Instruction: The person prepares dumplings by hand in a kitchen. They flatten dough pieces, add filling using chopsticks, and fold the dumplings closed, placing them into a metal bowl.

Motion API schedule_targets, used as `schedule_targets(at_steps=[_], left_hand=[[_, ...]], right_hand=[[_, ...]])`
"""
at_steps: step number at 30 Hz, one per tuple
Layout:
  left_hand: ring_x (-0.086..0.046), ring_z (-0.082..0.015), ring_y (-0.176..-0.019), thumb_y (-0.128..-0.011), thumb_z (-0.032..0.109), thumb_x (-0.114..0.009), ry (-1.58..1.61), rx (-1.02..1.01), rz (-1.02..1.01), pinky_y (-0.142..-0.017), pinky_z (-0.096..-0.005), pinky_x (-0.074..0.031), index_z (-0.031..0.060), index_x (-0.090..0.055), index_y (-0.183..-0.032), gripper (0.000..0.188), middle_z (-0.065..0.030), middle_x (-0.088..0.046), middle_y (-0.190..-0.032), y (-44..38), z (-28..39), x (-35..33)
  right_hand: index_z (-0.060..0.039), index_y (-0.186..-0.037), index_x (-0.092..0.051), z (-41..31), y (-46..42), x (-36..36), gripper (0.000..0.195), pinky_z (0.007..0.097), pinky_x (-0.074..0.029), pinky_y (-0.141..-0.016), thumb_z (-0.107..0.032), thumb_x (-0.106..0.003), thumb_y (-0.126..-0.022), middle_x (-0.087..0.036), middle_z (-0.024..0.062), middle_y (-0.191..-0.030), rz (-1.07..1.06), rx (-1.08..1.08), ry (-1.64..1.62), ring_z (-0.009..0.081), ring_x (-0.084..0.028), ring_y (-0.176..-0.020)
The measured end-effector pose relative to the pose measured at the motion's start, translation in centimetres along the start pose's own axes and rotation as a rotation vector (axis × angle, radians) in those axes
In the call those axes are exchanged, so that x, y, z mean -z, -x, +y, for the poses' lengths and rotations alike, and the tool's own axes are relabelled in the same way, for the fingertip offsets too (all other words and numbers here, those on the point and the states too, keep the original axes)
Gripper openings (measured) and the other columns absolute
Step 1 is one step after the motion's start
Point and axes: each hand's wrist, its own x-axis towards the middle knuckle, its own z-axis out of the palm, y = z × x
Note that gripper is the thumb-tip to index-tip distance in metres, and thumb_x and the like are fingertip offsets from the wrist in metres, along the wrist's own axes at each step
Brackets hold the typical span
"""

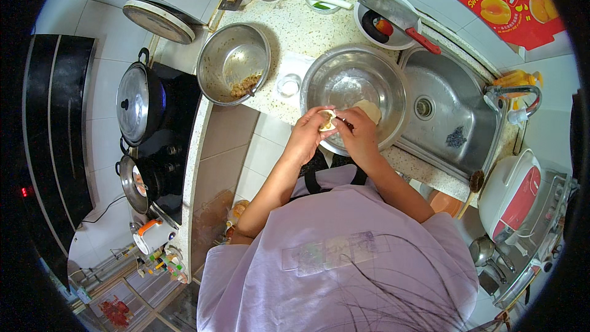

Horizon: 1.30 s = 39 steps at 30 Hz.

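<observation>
My left hand [305, 134] cups a small round dough wrapper [327, 121] with some filling showing inside it. The fingertips of my right hand [360, 133] pinch the wrapper's right edge. Both hands are over the near rim of a wide stainless steel basin [318, 71]. A flattened lump of pale dough [370, 110] lies in that basin, partly hidden behind my right hand. To the left, a deep steel pot [216, 50] holds a remnant of brown minced filling [246, 85] against its near side, with a utensil's end at the rim.
A cleaver [389, 9] with a red handle rests across a white bowl [362, 32] of vegetables. Right of the basin is a steel sink [461, 101]. Left stand a lidded pot [133, 103] and a frying pan [133, 189] on the stove. A glass [289, 85] stands between pot and basin.
</observation>
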Motion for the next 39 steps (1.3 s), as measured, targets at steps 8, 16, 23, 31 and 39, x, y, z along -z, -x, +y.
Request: schedule_targets(at_steps=[8, 16, 23, 31, 39], left_hand=[[-0.062, -0.0155, -0.098, -0.097, 0.006, -0.044, -0.182, -0.046, -0.032, -0.083, -0.0264, -0.054, -0.0019, -0.053, -0.127, 0.033, -0.0118, -0.062, -0.112, -0.4, -1.0, 0.8], [-0.062, -0.0198, -0.105, -0.098, 0.02, -0.038, -0.172, -0.009, -0.065, -0.091, -0.0316, -0.053, -0.0052, -0.049, -0.128, 0.041, -0.0147, -0.06, -0.117, -1.4, -0.5, 1.1], [-0.058, -0.026, -0.116, -0.098, 0.024, -0.037, 0.043, -0.028, -0.071, -0.1, -0.0367, -0.05, -0.0061, -0.041, -0.134, 0.047, -0.0212, -0.055, -0.129, -0.3, 1.0, 1.1], [-0.058, -0.0202, -0.114, -0.103, 0.02, -0.044, 0.02, -0.224, -0.122, -0.095, -0.0315, -0.05, -0.0004, -0.044, -0.137, 0.04, -0.016, -0.053, -0.134, 0.3, -0.9, -0.2], [-0.06, -0.0197, -0.11, -0.102, 0.014, -0.046, 0.011, -0.194, -0.052, -0.091, -0.0317, -0.052, 0.0026, -0.049, -0.135, 0.035, -0.0162, -0.058, -0.127, -0.3, -1.2, -0.1]], right_hand=[[-0.0023, -0.092, -0.066, -0.4, -0.5, 0.5, 0.01, 0.0361, -0.05, -0.065, -0.008, -0.066, -0.084, -0.062, 0.0118, -0.085, -0.092, 0.124, 0.104, 0.0293, -0.063, -0.075], [0.0001, -0.096, -0.066, -0.8, -1.1, 0.4, 0.015, 0.0338, -0.049, -0.064, -0.007, -0.067, -0.082, -0.058, 0.0128, -0.085, -0.042, -0.025, -0.117, 0.0255, -0.062, -0.076], [0.0006, -0.094, -0.068, -0.2, -1.1, 0.6, 0.012, 0.0265, -0.049, -0.064, -0.002, -0.068, -0.082, -0.063, 0.0089, -0.086, -0.036, -0.05, -0.105, 0.0182, -0.062, -0.071], [-0.0002, -0.093, -0.067, -0.3, -0.7, 0.1, 0.009, 0.0241, -0.048, -0.065, -0.002, -0.067, -0.085, -0.062, 0.0069, -0.086, 0.025, -0.08, -0.307, 0.0128, -0.06, -0.073], [-0.0009, -0.094, -0.067, -0.5, -0.3, 0.0, 0.008, 0.0262, -0.049, -0.065, -0.003, -0.066, -0.086, -0.063, 0.0087, -0.086, 0.039, -0.008, -0.235, 0.0156, -0.062, -0.074]])
